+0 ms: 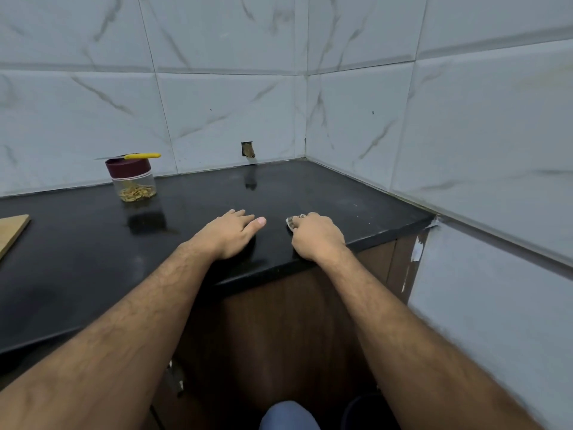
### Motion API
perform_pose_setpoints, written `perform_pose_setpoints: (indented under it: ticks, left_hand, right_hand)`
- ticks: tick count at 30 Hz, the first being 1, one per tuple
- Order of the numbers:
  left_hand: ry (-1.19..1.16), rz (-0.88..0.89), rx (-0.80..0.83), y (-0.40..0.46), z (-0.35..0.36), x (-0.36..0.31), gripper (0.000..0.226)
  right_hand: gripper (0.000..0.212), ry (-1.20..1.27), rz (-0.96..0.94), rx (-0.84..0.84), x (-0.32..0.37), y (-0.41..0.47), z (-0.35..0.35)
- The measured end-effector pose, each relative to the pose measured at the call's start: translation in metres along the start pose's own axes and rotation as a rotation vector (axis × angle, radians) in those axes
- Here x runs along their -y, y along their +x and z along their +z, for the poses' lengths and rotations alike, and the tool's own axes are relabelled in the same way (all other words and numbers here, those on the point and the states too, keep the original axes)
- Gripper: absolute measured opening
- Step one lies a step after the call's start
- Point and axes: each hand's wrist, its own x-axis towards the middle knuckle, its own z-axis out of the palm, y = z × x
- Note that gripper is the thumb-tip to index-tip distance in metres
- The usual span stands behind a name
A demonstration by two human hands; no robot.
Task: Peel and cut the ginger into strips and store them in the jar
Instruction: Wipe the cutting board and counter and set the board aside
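A clear jar (134,184) with a maroon lid stands at the back left of the black counter (201,193); ginger strips (136,192) lie in its bottom. A yellow-handled knife (136,156) lies across the lid. My left hand (231,235) rests flat on the counter near its front edge, fingers straight. My right hand (316,235) lies beside it, fingers curled round a small brownish scrap (291,223), apparently ginger peel, that pokes out at the fingertips.
The corner of a wooden cutting board (12,231) shows at the left edge. Tiled walls close the counter at the back and right. A small hole (248,149) is in the back wall. A wooden cabinet (279,321) is below.
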Motion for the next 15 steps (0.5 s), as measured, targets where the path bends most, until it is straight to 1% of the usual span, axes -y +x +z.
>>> perform_pose_setpoints:
  ticks: [3, 8, 12, 15]
  left_hand:
    - [-0.028, 0.021, -0.014, -0.012, -0.006, -0.002, 0.059]
    - [-0.038, 0.05, -0.06, -0.033, -0.014, -0.005, 0.056]
    - [-0.032, 0.076, -0.068, -0.043, -0.009, -0.01, 0.055]
    - [-0.008, 0.099, -0.105, -0.05, -0.006, -0.016, 0.054]
  right_hand:
    - [0.035, 0.016, -0.005, -0.059, -0.011, -0.019, 0.0]
    - [0.029, -0.056, -0.067, -0.167, -0.019, -0.046, 0.0]
    - [0.03, -0.059, -0.08, -0.197, -0.021, -0.062, -0.001]
    - [0.03, -0.016, -0.081, -0.207, -0.026, -0.075, 0.001]
